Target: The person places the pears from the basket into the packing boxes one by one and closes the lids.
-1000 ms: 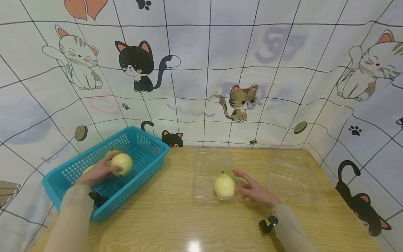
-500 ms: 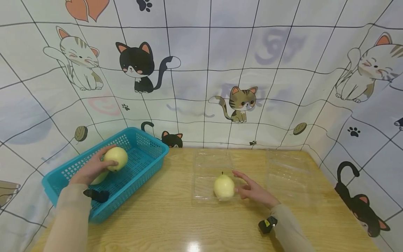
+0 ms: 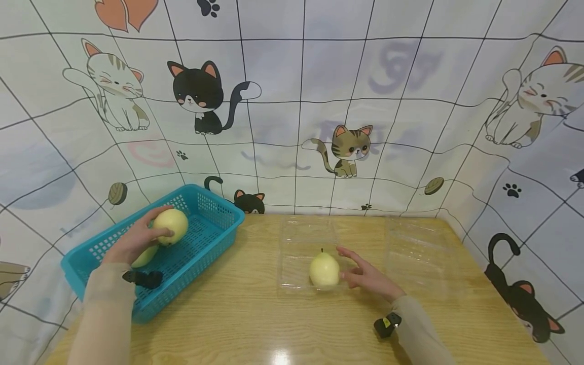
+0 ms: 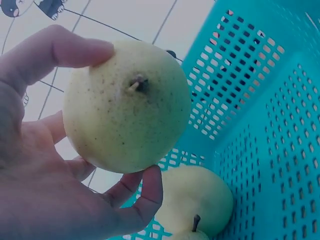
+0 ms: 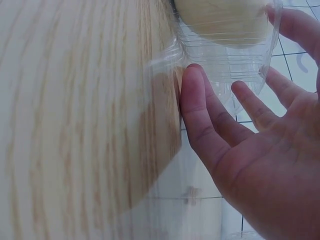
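Observation:
My left hand grips a pale yellow pear over the blue basket. In the left wrist view, the thumb and fingers curl round the pear, and more pears lie below it in the basket. A single pear sits stem up at the near end of a clear plastic box on the table. At that box's right side, my right hand has its fingers spread and loosely bent. The right wrist view shows its fingertips at the box wall.
A second clear plastic box stands at the right on the wooden table. Behind the table hangs a white cloth printed with cats and grid lines. The basket's raised sides surround the pears at the left.
My left hand has drawn back a little to the left with the pear, lifting it slightly. The right hand, the boxes and the pear in the near box stay in place.

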`<state>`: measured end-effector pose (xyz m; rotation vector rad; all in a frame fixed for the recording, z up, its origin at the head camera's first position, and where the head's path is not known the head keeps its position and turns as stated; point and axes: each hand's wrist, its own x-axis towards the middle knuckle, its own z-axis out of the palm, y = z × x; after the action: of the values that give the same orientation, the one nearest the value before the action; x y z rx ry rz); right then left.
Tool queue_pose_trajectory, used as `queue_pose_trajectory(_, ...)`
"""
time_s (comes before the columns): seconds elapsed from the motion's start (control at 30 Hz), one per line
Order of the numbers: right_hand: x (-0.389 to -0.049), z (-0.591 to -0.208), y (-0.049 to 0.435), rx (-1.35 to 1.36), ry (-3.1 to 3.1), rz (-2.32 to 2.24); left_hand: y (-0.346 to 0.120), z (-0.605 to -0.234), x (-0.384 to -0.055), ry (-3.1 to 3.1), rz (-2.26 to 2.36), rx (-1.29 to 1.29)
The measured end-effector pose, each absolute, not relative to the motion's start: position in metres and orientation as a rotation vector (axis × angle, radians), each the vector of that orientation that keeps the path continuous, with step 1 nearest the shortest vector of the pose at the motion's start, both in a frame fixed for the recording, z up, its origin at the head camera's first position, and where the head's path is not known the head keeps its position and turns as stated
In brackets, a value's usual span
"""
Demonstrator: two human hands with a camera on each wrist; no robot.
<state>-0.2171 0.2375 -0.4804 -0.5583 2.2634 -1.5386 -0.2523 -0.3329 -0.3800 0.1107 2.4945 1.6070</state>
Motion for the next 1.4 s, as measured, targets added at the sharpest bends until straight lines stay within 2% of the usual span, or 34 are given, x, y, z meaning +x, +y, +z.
queue_pose_trajectory(0.57, -0.218, -0.48, 0.238, -0.556, 2.243, -1.557, -0.311, -0.372, -0.254, 2.41, 1.713, 0.17)
queue_pose_trajectory(1.4, -0.217, -0.48, 0.237, -0.52, 2.247, -1.551, -0.275, -0.38, -0.257, 2.413, 1.732, 0.211)
